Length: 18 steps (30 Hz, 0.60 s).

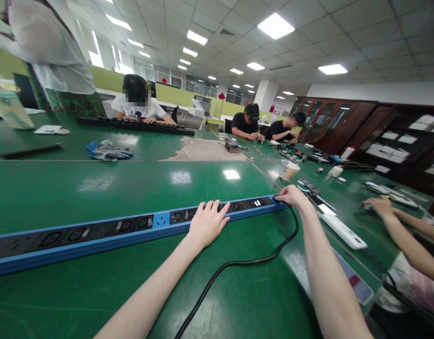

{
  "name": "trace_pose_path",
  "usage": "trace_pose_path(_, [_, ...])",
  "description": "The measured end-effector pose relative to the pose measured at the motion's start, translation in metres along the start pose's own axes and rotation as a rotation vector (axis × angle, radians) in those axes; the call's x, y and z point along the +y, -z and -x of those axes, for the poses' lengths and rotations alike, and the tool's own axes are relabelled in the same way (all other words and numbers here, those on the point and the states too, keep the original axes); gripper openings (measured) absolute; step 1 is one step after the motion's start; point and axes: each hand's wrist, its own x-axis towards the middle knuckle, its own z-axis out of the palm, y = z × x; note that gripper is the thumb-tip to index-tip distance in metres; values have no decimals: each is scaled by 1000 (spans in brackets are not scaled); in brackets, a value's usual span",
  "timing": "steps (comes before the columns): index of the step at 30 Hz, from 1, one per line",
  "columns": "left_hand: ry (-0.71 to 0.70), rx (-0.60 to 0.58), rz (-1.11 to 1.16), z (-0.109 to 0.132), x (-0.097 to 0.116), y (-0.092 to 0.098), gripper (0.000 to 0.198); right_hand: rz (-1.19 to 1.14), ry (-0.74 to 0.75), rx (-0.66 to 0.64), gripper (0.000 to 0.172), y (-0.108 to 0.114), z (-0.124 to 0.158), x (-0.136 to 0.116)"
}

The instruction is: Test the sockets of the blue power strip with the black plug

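Note:
A long blue power strip (162,220) with a black face and several sockets lies slantwise across the green table, running off the left side of the view. My left hand (209,221) lies across its top with the fingers spread, covering part of the sockets. At the strip's right end, my right hand (291,197) has thumb and fingers closed on the black cable (245,262) where it meets the strip. What exactly sits between those fingertips is partly hidden. From there the cable curves over the table towards me between my forearms.
Blue-white gloves (109,149) and a second, black strip (135,125) lie across the table. On the right are a white elongated casing (344,230), a phone (354,278), a plastic cup (290,169) and a neighbour's hands (379,205). Several people work farther back.

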Motion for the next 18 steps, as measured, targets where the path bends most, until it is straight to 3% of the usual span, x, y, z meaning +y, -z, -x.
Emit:
trace_pose_path(13, [-4, -4, -13, 0, 1, -1, 51, -8, -45, -13, 24, -2, 2, 6])
trace_pose_path(18, [-12, 0, -15, 0, 1, -1, 50, 97, -42, 4, 29, -6, 2, 6])
